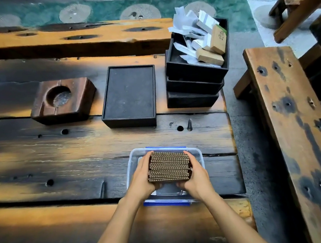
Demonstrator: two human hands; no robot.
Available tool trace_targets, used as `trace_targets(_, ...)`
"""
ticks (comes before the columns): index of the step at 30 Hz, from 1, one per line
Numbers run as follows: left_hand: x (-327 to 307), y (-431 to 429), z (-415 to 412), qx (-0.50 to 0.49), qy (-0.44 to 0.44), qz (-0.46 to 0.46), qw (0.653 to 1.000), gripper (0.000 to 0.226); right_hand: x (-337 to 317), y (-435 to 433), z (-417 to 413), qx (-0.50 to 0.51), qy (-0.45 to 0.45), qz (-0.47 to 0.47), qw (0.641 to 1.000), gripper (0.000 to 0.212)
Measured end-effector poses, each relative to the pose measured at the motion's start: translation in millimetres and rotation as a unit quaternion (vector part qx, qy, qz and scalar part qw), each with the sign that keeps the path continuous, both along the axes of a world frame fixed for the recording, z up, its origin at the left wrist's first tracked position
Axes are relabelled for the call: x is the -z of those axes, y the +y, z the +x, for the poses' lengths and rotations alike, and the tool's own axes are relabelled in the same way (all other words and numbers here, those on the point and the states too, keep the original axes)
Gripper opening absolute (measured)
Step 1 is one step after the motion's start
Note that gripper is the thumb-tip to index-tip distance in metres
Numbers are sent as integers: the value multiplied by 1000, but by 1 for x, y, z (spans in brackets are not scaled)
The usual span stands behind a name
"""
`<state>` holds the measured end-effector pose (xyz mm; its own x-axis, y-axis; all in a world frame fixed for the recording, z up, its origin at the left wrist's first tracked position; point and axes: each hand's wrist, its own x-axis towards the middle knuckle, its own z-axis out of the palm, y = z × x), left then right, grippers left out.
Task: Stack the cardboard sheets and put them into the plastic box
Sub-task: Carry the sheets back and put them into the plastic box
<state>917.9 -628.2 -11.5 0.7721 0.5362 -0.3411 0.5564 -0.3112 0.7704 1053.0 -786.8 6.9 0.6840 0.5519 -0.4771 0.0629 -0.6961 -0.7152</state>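
Hands [140, 177] hide cardboard stack [169, 166] sides, box [200, 156] floor.

The plastic box [200, 156] sits near the tabletop's [81, 145] front right corner. Behind it lies 1 tray [129, 95], a wooden block [63, 100] to its left, 3 stacked trays [195, 84] to its right.

1. Soft, even daylight; shadows are faint.
2. Warm orange sheen glares off the tabletop [44, 154] in patches.
3. Wide-angle bending curves the edges.
4. Far rug [110, 9] looks slightly soft.
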Motion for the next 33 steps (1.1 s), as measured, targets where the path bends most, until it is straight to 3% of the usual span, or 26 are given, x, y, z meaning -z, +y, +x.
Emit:
trace_targets(3, -1, 0, 3, -3, 12, 24, 1000, 84, 5, 4, -6, -7, -30, 20, 999, 97)
trace_targets(7, 0, 0, -1, -14, 22, 45, 999, 85, 7, 8, -8, -13, -64, 19, 998, 69)
trace_targets(10, 5, -2, -5, -4, 39, 50, 998, 84, 13, 4, -10, -43, -68, 15, 997, 81)
trace_targets(14, 11, 1, -2, -4, 56, 36, 998, 113, 19, 11, -3, -29, -58, 20, 998, 78)
trace_targets(17, 14, 0, 3, -12, 49, 35, 998, 91, 23, 8, -6, -14, -58, 40, 997, 83)
trace_targets(19, 12, -3, 5, -7, 93, 38, 995, 80, 26, 8, -9, -13, -62, 40, 997, 82)
trace_targets(22, 9, -1, 7, -4, 112, 34, 993, 92, 22, 16, -5, 5, -60, 34, 998, 79)
trace_targets(25, 2, -2, 5, -13, 109, 28, 994, 88, 18, 13, -6, 11, -51, 40, 998, 76)
trace_targets(33, -15, -23, -32, -4, 99, -6, 995, 91, -1, -13, -15, -144, -16, 7, 989, 105)
